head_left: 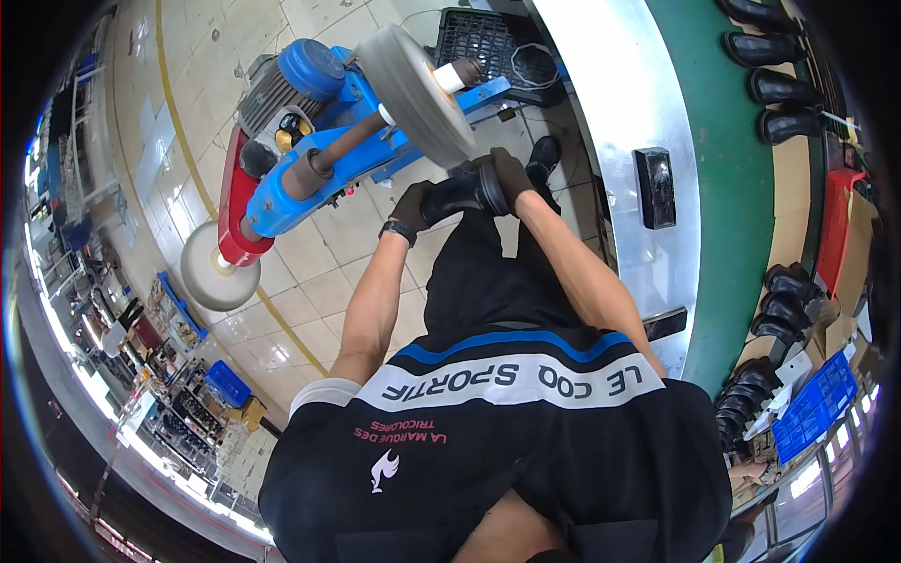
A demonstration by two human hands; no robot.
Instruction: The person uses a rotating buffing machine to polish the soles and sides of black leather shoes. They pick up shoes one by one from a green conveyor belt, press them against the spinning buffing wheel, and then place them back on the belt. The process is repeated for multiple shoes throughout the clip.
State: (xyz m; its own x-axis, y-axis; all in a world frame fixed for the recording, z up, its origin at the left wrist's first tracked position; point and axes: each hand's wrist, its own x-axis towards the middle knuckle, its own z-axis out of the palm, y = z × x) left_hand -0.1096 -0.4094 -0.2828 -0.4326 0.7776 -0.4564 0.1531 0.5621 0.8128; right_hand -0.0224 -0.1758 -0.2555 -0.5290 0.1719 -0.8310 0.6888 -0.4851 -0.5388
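A black leather shoe (462, 195) is held level between my two hands, in front of my thighs. My left hand (410, 205), in a dark glove with a black band at the wrist, is closed round its left end. At its other end my right hand (511, 178), also in a dark glove, grips the shoe. Just beyond the shoe stands the large grey buffing wheel (404, 94) of a blue machine (291, 192). The wheel's lower edge comes very near the shoe; whether they touch I cannot tell.
A smaller pale wheel (221, 266) sits at the machine's left end. On my right runs a metal ledge (624, 103) with a black box (655, 188), beside a green surface (727, 188). Several black shoes (762, 49) line its far side. A black crate (469, 38) lies beyond the wheel.
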